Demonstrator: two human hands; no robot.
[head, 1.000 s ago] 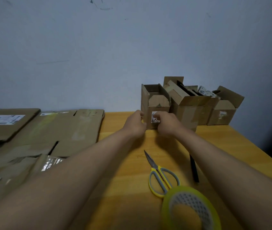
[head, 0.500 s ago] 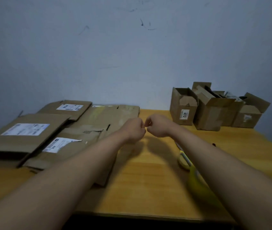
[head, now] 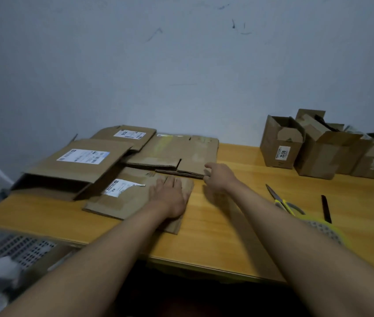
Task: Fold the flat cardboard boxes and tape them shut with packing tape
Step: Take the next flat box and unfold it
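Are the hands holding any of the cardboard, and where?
Neither grips anything. The left hand lies flat on the near flat box. The right hand reaches the corner of the flat box behind, fingers loose.

Both forearms extended forward: left hand flat, palm down, fingers straight; right hand just beside it, fingers loosely curled, holding nothing.
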